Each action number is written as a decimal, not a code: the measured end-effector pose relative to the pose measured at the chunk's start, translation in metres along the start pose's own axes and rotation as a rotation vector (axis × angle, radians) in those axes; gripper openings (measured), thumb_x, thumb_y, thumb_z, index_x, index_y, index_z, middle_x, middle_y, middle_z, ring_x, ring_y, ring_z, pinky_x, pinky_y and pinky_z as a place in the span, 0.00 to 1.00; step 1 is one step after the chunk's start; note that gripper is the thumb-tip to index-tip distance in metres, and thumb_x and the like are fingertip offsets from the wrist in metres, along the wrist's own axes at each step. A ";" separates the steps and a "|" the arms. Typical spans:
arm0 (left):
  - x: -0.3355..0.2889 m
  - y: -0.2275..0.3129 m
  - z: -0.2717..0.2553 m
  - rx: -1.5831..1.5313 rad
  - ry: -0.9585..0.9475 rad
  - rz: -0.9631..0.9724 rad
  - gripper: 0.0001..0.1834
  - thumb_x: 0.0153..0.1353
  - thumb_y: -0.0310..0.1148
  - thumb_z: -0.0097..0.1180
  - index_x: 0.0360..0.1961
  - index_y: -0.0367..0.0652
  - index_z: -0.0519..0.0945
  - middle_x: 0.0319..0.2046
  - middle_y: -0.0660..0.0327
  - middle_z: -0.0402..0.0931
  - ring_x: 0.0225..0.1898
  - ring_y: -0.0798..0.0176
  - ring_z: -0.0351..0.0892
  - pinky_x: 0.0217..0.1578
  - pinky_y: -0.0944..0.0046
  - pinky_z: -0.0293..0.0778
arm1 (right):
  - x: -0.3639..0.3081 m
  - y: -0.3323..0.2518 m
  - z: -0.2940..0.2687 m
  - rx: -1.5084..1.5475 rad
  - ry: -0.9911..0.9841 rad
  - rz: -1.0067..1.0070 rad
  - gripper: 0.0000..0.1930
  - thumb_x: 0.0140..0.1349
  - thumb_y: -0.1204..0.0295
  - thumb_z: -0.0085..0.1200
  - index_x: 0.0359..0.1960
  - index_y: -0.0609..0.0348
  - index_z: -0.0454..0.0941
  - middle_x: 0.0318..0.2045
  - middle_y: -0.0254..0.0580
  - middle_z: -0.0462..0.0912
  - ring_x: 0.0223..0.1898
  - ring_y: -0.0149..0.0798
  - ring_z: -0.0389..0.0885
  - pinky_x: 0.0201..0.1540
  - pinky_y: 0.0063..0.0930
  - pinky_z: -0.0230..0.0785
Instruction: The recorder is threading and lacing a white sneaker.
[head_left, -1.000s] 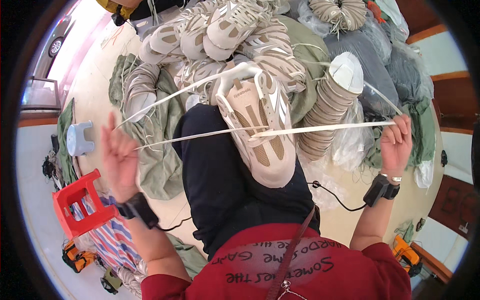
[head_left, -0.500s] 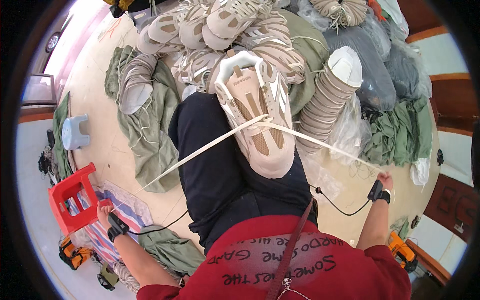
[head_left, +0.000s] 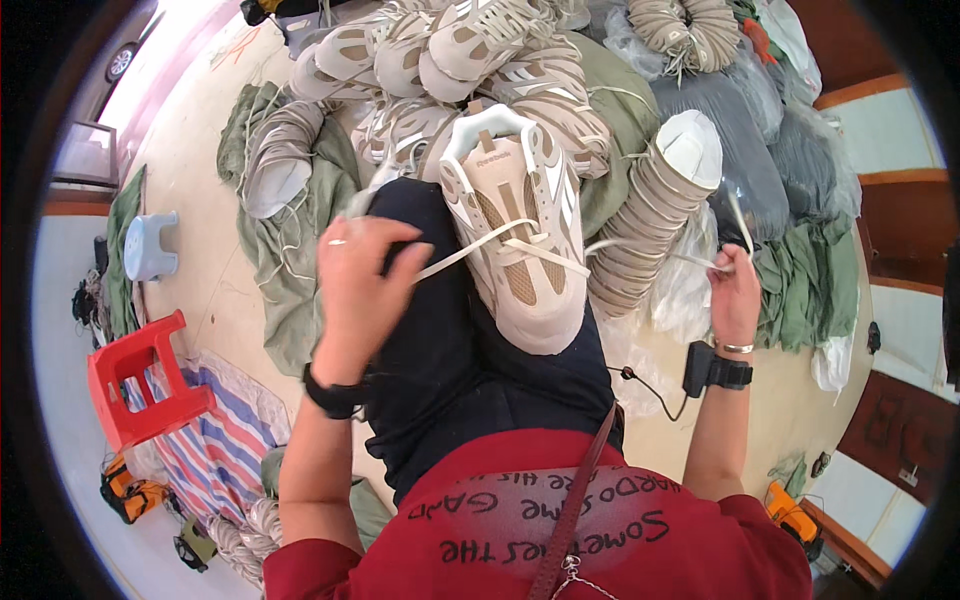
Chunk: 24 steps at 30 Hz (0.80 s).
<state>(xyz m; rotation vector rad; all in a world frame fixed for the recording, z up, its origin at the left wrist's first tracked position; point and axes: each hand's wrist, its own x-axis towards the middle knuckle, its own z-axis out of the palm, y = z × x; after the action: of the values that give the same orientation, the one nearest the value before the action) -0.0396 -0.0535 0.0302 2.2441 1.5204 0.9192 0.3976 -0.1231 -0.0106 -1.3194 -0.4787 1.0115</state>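
A beige and white sneaker [head_left: 510,245] rests upright on my dark-trousered thighs, its toe toward me. A cream shoelace [head_left: 545,252] crosses near the lower eyelets and runs out to both sides. Left of the sneaker, my left hand [head_left: 365,285] has the lace passing into it; its thumb and forefinger stand apart while the other fingers curl, and a blurred lace end sticks up behind it. My right hand [head_left: 735,290], off to the right, pinches the other stretch of lace, whose loose tail curves upward.
Ahead lies a heap of similar sneakers [head_left: 470,50], with a long nested stack of shoe uppers [head_left: 650,210] to its right. Plastic-bagged bundles [head_left: 745,150] and green cloth [head_left: 815,270] lie beyond. At left stand a red stool [head_left: 150,380] and a light-blue stool [head_left: 150,247].
Both hands have come in from far out at the sides and moved up, the left one close to the sneaker. The taut lace has slackened.
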 end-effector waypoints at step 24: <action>-0.028 0.015 0.001 0.193 0.128 -0.117 0.16 0.54 0.30 0.61 0.46 0.47 0.80 0.41 0.62 0.80 0.47 0.56 0.75 0.61 0.49 0.56 | -0.068 -0.032 0.136 -0.065 -0.553 -0.098 0.20 0.73 0.62 0.34 0.38 0.66 0.75 0.17 0.28 0.68 0.16 0.19 0.56 0.19 0.15 0.48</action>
<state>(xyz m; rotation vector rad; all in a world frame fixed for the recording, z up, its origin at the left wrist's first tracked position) -0.0348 -0.0852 0.0277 2.2321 1.8483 0.9338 0.2657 -0.0997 0.0680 -1.0491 -0.9908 1.2863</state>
